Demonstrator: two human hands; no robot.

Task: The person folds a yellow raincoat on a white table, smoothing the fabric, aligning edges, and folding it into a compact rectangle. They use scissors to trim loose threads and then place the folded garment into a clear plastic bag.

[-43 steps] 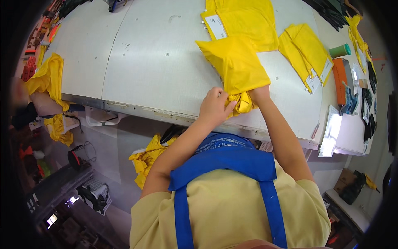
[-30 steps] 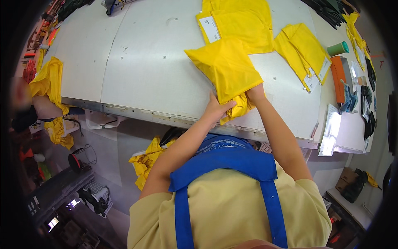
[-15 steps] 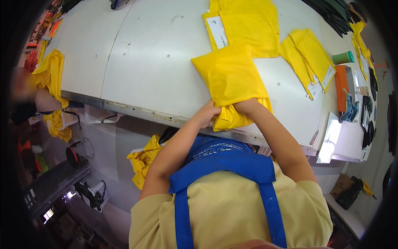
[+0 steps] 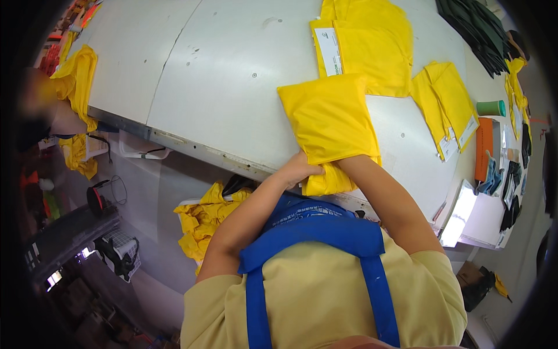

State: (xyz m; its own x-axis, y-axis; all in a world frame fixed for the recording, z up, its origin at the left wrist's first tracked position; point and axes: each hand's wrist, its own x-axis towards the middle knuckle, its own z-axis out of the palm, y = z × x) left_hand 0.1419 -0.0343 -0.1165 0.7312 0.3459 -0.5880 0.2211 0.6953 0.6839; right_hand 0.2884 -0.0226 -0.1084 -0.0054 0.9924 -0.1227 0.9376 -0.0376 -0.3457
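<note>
A plump, roughly square pouch of yellow fabric (image 4: 328,119) lies at the table's near edge, its opening toward me. My left hand (image 4: 303,168) is closed on the left side of that opening, thumb and fingers pinching the cloth. My right hand (image 4: 353,165) reaches into the pouch from the right; its fingers are hidden under the fabric, so I cannot see what they hold. Loose yellow cloth (image 4: 328,181) hangs below the opening, between my wrists.
Beyond the pouch lie flat yellow pieces with a white label (image 4: 329,51). More labelled yellow pieces (image 4: 446,102) lie right, near a green thread spool (image 4: 491,108) and dark cloth (image 4: 474,32). Yellow fabric (image 4: 212,218) is heaped below the table. A co-worker's arm (image 4: 64,116) is far left.
My right hand has gone deeper under the pouch's fabric. The pouch top looks flatter and squarer. My left hand keeps its grip, and the whole view has shifted slightly.
</note>
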